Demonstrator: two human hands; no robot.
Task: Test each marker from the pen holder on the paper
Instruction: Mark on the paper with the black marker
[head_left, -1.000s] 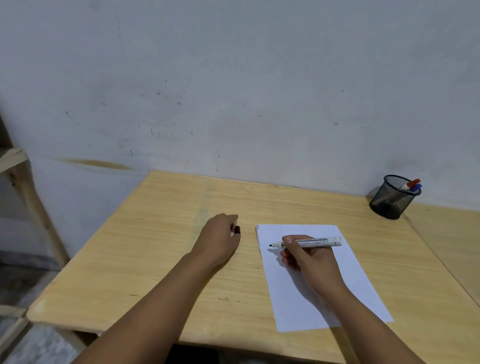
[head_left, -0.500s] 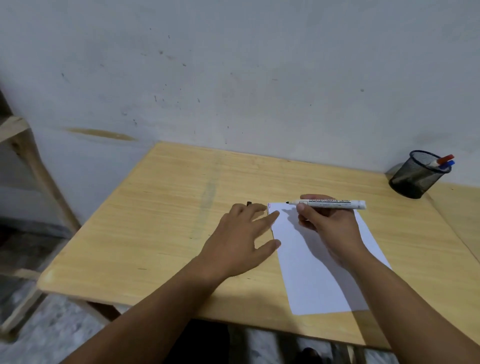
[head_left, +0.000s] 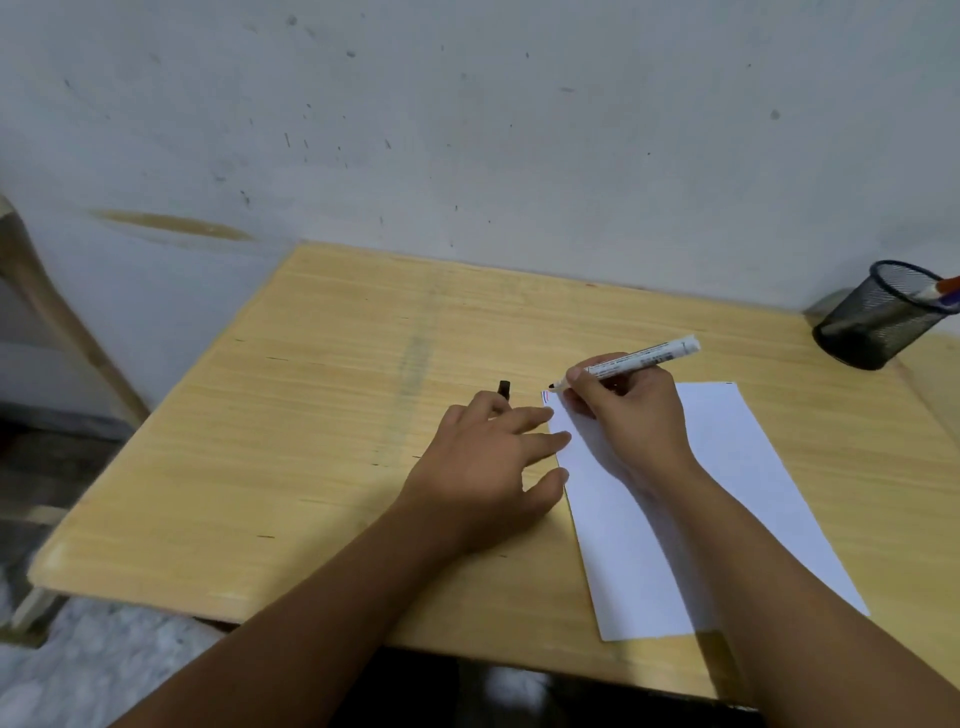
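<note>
My right hand (head_left: 631, 415) grips the uncapped marker (head_left: 631, 359), tip at the paper's (head_left: 727, 467) top corner. My left hand (head_left: 488, 462) lies open, fingers on the paper's edge. The mesh pen holder (head_left: 878, 322) contains two markers (head_left: 943, 292)

Paper (head_left: 727, 467) sits on the table (head_left: 311, 415), right of center. Marker cap (head_left: 504, 388) lies just left of its far corner; pen holder (head_left: 878, 322) is way back right.
</note>
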